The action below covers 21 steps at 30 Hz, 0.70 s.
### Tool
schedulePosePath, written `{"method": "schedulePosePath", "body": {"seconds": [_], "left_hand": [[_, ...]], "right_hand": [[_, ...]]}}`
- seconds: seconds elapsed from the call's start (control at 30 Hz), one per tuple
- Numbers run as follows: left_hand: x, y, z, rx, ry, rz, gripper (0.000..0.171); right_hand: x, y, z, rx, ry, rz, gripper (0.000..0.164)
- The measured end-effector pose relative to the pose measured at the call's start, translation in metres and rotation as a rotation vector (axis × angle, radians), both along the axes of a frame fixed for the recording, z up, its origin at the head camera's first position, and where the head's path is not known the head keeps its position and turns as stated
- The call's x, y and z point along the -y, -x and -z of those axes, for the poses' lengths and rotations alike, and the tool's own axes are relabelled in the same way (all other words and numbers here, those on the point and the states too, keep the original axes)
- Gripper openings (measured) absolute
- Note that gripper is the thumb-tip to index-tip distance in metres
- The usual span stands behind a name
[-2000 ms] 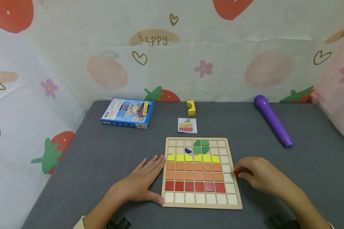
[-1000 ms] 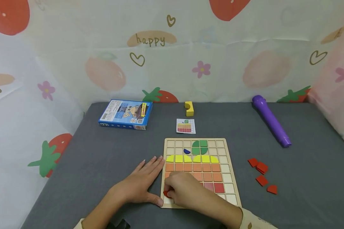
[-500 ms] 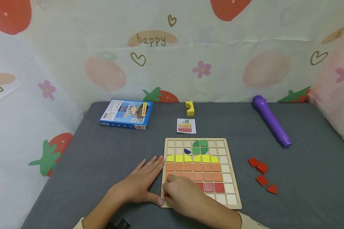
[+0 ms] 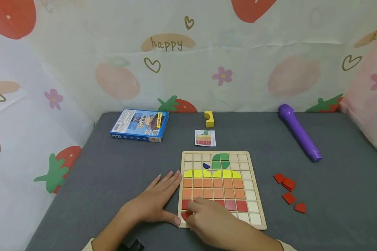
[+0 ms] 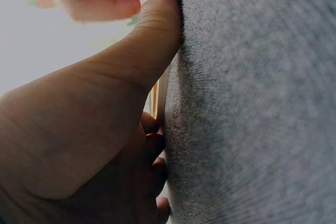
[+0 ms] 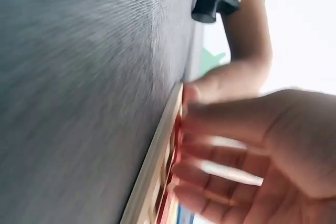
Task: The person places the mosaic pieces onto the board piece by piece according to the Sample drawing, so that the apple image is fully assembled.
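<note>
A wooden grid board (image 4: 262, 209) lies on the table, with rows of red, orange, yellow and green tiles in its cells. In its bottom-left cell sits a red tile (image 4: 185, 216) with a rounded edge. My right hand (image 4: 215, 223) is over the lower rows, fingertips right at that tile; its fingers look loosely bent in the right wrist view, with nothing between them. My left hand (image 4: 154, 202) lies flat with spread fingers, its thumb and fingertips against the board's left edge. The right hand hides some cells of the two lowest rows.
Several loose red tiles (image 4: 289, 198) lie right of the board, and a purple microphone-shaped stick (image 4: 300, 132) is farther back. Behind the board are a small pattern card (image 4: 205, 138), a yellow arched block (image 4: 209, 119) and a blue box (image 4: 139, 124).
My right hand has carried a red tile from the board's right side to the bottom-left cell, then let go and drawn slightly right. The left hand has stayed put.
</note>
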<state>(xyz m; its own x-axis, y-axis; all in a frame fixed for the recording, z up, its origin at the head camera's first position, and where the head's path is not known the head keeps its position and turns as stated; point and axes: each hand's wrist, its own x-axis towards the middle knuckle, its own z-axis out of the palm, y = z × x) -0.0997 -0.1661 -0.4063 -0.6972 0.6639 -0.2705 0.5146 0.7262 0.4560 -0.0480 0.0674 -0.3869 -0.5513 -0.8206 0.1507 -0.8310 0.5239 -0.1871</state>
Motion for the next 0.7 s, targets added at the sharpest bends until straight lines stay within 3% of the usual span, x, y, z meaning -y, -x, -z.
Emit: {"method": "schedulePosePath", "body": {"seconds": [0.1,0.23,0.33,0.43,0.57,0.7], "left_hand": [[-0.001,0.0,-0.001,0.013,0.011,-0.007,0.123],[-0.001,0.0,-0.001,0.024,0.019,-0.01,0.124],[-0.001,0.0,-0.001,0.032,0.013,-0.009,0.124],[0.0,0.0,-0.001,0.034,0.008,-0.009,0.124],[-0.001,0.0,0.0,0.026,0.024,-0.014,0.125],[-0.002,0.001,-0.001,0.021,0.033,-0.014,0.125]], "right_hand": [[-0.027,0.005,-0.001,0.012,0.088,0.044,0.007],[-0.079,0.02,-0.005,-0.035,0.127,0.271,0.013],[-0.124,0.035,-0.009,0.014,0.061,0.456,0.017],[-0.163,0.045,-0.01,0.122,-0.055,0.589,0.029],[-0.186,0.052,-0.007,0.186,-0.146,0.637,0.034],[-0.189,0.055,-0.004,0.172,-0.115,0.619,0.028]]}}
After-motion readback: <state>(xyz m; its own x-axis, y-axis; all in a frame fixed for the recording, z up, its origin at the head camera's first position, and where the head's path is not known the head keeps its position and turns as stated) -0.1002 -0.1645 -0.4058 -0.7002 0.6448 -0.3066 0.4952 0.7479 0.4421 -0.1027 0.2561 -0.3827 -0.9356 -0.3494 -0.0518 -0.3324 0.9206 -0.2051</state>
